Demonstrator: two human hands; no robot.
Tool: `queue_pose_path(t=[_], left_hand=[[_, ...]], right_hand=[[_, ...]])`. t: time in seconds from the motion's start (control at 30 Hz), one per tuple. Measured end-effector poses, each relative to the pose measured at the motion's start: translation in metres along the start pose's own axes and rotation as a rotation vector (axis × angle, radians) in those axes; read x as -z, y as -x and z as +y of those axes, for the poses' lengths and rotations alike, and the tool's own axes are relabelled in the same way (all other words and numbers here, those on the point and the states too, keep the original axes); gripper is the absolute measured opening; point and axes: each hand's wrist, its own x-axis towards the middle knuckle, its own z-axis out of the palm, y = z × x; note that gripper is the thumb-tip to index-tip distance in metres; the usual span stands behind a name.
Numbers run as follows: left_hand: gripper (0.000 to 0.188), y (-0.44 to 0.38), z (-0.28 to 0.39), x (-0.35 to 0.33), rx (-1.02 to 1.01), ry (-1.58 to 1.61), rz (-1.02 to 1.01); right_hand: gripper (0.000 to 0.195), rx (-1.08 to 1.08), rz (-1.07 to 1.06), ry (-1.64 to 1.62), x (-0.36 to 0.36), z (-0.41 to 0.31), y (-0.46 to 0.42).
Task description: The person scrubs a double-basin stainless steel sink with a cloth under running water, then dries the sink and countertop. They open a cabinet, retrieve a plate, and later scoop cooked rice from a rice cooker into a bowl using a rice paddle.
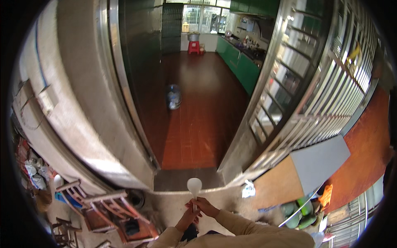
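Note:
A white ladle or large spoon (pixel 194 185) points away from me, its round bowl uppermost. My right hand (pixel 207 206) pinches the handle just below the bowl. Lower down, my left hand (pixel 187 218) closes around the handle's end, so the two hands touch or nearly touch. Some fingers are hidden behind the handle and each other. Beyond the ladle lies the dark threshold (pixel 188 179) of an open doorway.
Through the doorway, a large clear plastic bottle (pixel 173 97) stands on the red-brown floor (pixel 194 139). Green cabinets (pixel 238 62) line the right; a red stool (pixel 194 47) bears a pot (pixel 193 37). Wooden chairs (pixel 108 214) stand at left, grey and brown boards (pixel 319 161) at right.

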Motion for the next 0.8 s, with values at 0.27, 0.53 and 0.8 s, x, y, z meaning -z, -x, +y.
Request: queue_pose_path(t=[0.27, 0.53, 0.8], left_hand=[[0.039, -0.233, 0.135, 0.066, 0.114, -0.190, -0.289], [0.030, -0.473, 0.336, 0.130, -0.087, -0.350, -0.073], [0.025, -0.622, 0.530, 0.180, -0.123, -0.016, -0.025]], right_hand=[[0.020, -0.028, 0.564, -0.059, 0.186, -0.127, -0.142], [0.016, -0.070, 0.485, 0.024, 0.318, -0.285, -0.406], [0.022, 0.138, 0.378, 0.049, 0.416, -0.502, -0.545]])
